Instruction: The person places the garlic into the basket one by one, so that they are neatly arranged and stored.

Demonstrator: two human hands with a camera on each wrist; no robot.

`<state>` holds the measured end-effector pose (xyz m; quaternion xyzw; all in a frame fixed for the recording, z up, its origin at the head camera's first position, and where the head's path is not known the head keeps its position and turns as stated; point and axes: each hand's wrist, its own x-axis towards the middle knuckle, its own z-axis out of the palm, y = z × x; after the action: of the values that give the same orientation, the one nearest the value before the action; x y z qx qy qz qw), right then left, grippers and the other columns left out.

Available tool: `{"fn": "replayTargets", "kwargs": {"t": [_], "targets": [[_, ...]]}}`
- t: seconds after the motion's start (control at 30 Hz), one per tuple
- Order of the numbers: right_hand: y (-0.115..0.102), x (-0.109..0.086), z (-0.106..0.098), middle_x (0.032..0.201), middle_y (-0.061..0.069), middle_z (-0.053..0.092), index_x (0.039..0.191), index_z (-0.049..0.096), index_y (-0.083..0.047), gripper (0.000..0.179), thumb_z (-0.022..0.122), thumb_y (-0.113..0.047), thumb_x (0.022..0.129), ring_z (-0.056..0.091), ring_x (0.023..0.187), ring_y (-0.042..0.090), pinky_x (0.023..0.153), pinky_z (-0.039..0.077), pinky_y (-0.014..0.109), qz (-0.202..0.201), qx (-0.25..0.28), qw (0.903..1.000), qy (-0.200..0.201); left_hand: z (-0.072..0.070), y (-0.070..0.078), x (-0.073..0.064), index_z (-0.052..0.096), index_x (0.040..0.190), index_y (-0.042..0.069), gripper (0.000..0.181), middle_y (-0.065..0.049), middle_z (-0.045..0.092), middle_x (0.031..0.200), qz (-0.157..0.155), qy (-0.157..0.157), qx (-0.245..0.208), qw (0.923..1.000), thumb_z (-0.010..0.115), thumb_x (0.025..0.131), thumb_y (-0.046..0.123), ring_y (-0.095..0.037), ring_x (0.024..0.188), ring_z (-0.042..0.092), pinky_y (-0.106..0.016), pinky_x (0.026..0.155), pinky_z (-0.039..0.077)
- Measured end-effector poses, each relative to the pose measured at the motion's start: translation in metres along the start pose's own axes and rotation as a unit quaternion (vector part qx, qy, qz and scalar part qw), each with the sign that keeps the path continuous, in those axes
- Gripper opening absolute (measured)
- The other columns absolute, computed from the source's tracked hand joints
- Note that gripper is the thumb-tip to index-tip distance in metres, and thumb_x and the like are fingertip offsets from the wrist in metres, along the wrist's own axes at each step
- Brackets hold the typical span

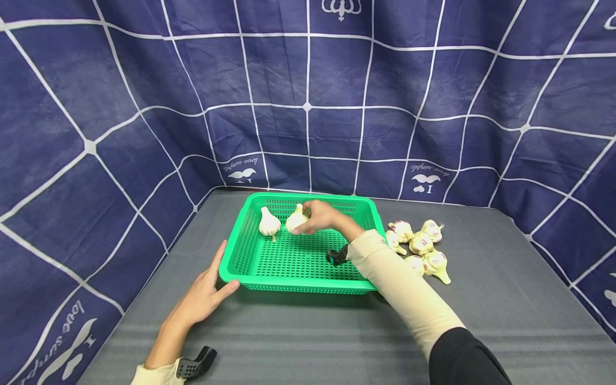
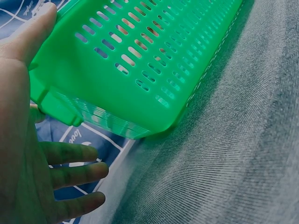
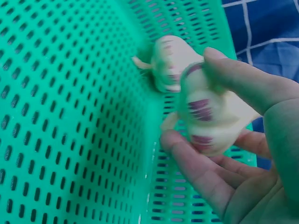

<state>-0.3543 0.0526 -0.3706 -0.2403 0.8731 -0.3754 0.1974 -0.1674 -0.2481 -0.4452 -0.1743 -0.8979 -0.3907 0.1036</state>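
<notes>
My right hand pinches a garlic bulb between thumb and fingers, inside the green plastic basket. In the right wrist view that held bulb shows purple streaks and a short root stub. A second garlic bulb lies just left of it, near the basket's back left corner. At the basket's left front corner is my left hand, its thumb touching the rim. The left wrist view shows this hand's fingers mostly straight and spread beside the corner.
Right of the basket, several more garlic bulbs lie in a loose group on the grey tabletop. My right forearm partly hides them. A blue cloth with white lines hangs behind and at the sides.
</notes>
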Motion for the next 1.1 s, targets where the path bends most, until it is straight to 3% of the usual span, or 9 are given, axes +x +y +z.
{"fn": "replayTargets", "kwargs": {"t": [0.13,0.23,0.5,0.83,1.1], "targets": [[-0.001,0.005,0.005,0.086,0.014,0.073,0.142,0.046,-0.001,0.075,0.081,-0.033,0.084,0.071,0.081,0.036,0.071,0.058,0.039,0.001,-0.04,0.9992,0.004,0.0,0.0,0.001,0.003,0.161,0.022,0.095,-0.029,0.034,0.152,0.003,0.001,0.002,1.0,0.069,0.092,0.029,-0.048,0.134,0.04,-0.064,0.102,0.033],[-0.002,0.009,0.008,0.083,0.012,0.073,0.136,0.052,-0.001,0.068,0.079,-0.037,0.084,0.071,0.078,0.032,0.067,0.057,0.036,0.001,-0.072,0.9974,0.006,0.0,0.0,0.001,0.003,0.161,0.022,0.096,-0.028,0.032,0.153,0.002,-0.001,0.003,1.0,0.069,0.092,0.029,-0.047,0.134,0.039,-0.064,0.103,0.032],[-0.006,0.015,0.016,0.095,0.015,0.068,0.137,0.049,0.006,0.073,0.083,-0.029,0.082,0.073,0.074,0.026,0.069,0.058,0.034,0.018,-0.086,0.9961,0.013,0.0,0.0,0.001,0.003,0.161,0.022,0.095,-0.028,0.033,0.153,0.002,-0.001,0.002,1.0,0.069,0.092,0.03,-0.047,0.134,0.039,-0.064,0.103,0.032],[-0.005,0.019,0.021,0.09,0.015,0.068,0.14,0.047,0.008,0.07,0.08,-0.017,0.083,0.072,0.068,0.019,0.07,0.058,0.033,0.048,-0.094,0.9944,0.002,0.001,-0.001,0.0,0.003,0.161,0.022,0.095,-0.029,0.034,0.152,0.001,-0.002,0.005,1.0,0.069,0.092,0.03,-0.047,0.133,0.04,-0.064,0.103,0.033],[-0.002,0.021,0.023,0.119,0.023,0.062,0.143,0.046,0.004,0.068,0.077,-0.009,0.083,0.071,0.069,0.017,0.069,0.058,0.031,0.058,-0.093,0.994,-0.007,0.0,-0.001,0.001,0.002,0.161,0.022,0.096,-0.029,0.031,0.154,-0.005,-0.006,-0.001,1.0,0.068,0.093,0.031,-0.048,0.135,0.038,-0.066,0.104,0.031]]}}
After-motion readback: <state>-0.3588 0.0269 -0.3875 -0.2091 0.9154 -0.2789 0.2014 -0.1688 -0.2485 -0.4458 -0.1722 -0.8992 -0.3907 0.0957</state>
